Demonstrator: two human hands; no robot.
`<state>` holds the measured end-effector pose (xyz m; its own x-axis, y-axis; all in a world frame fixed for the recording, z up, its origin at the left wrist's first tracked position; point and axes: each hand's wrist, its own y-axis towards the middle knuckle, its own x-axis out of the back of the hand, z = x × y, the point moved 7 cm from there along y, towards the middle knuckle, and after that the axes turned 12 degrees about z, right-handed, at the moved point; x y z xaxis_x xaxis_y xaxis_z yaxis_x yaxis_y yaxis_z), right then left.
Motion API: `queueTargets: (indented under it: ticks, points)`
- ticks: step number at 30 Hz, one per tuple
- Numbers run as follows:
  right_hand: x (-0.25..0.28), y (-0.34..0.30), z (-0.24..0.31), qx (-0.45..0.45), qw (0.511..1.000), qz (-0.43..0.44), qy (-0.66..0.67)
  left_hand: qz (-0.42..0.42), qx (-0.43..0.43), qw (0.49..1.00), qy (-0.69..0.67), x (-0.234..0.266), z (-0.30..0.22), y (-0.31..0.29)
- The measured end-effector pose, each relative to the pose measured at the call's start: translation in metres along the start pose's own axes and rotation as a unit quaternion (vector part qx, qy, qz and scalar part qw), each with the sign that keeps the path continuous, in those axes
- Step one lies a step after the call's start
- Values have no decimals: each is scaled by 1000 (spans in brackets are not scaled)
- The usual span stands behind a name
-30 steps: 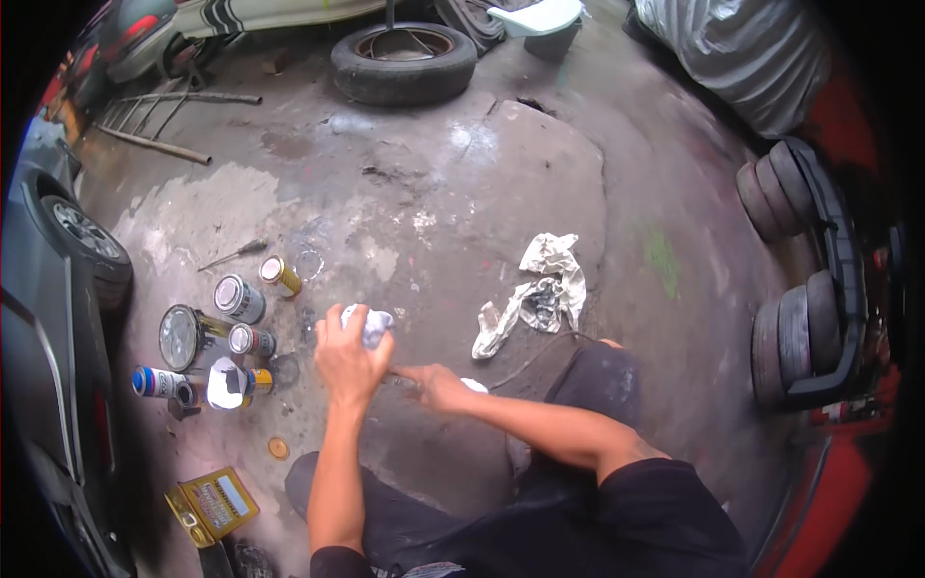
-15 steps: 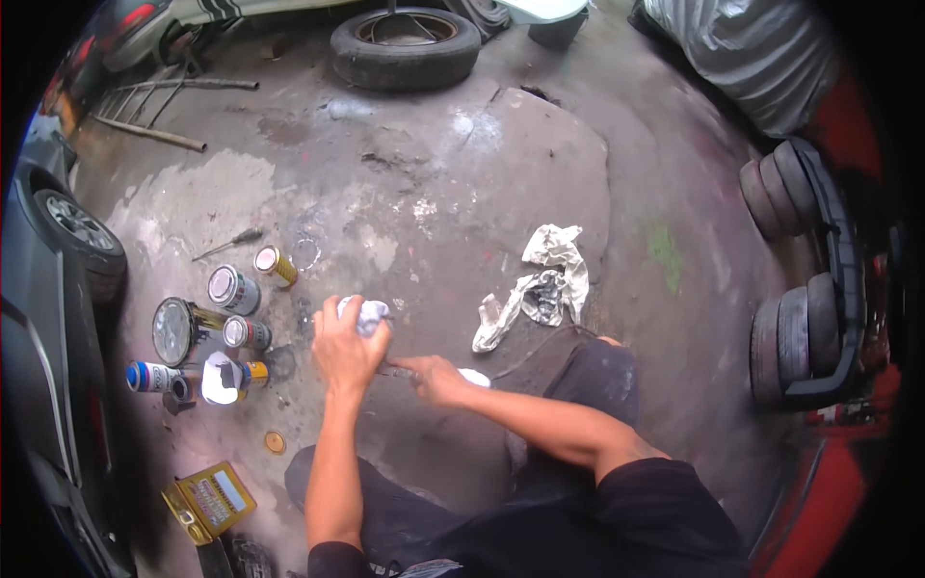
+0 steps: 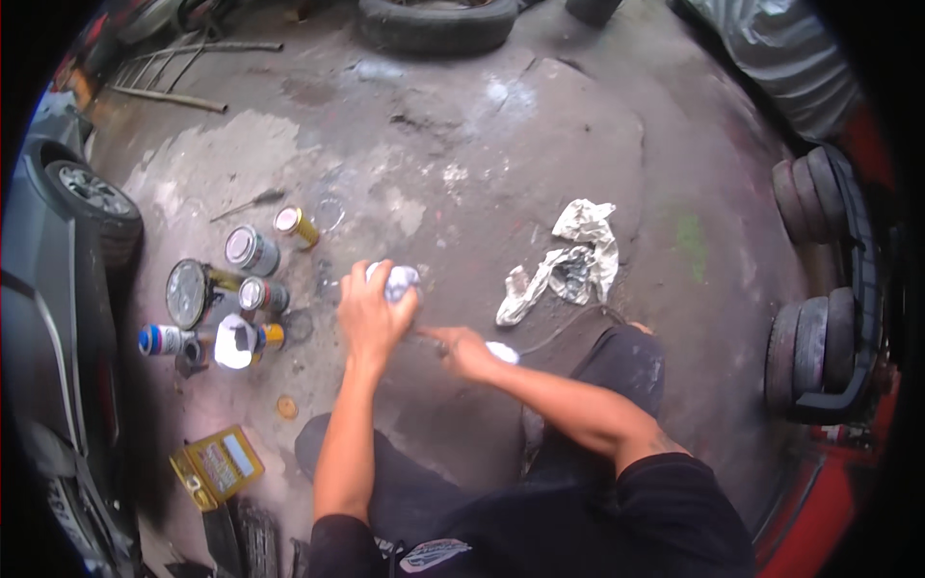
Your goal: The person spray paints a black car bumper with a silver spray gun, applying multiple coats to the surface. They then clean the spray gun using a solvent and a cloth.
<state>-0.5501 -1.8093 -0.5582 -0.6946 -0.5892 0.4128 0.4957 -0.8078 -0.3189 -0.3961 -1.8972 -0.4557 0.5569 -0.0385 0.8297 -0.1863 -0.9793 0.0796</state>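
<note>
My left hand point(image 3: 371, 313) is wrapped around a small white and blue container point(image 3: 399, 280), held up over the concrete floor. My right hand point(image 3: 464, 349) reaches in from the right, fingers pinched on a thin stick-like tool that points toward the container; a small white object point(image 3: 502, 352) sits just behind that hand. Both forearms come up from my lap, where I sit on the ground in dark trousers.
Several paint cans point(image 3: 251, 250) and a spray can point(image 3: 162, 339) stand in a cluster at the left. A crumpled stained rag point(image 3: 570, 262) lies at the right. A yellow flat tin point(image 3: 216, 466) lies near my left knee. A tyre point(image 3: 436, 21) lies at the back, stacked wheels point(image 3: 819, 328) at right, a grey car point(image 3: 58, 289) at left.
The view has shifted slightly upward and nearer the hands. My left hand keeps its hold on the container while the right hand stays close beside it with the tool.
</note>
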Motion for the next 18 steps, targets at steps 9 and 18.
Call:
queueTargets:
  ticks: [9, 18]
  points:
    - [-8, 11, 14, -134, 979, 118, -103, 51, 75, 995, -37, -8, 47, -5]
    - [-11, -5, 10, -58, 996, 24, -57, 6, 52, 998, -27, 2, 23, -12]
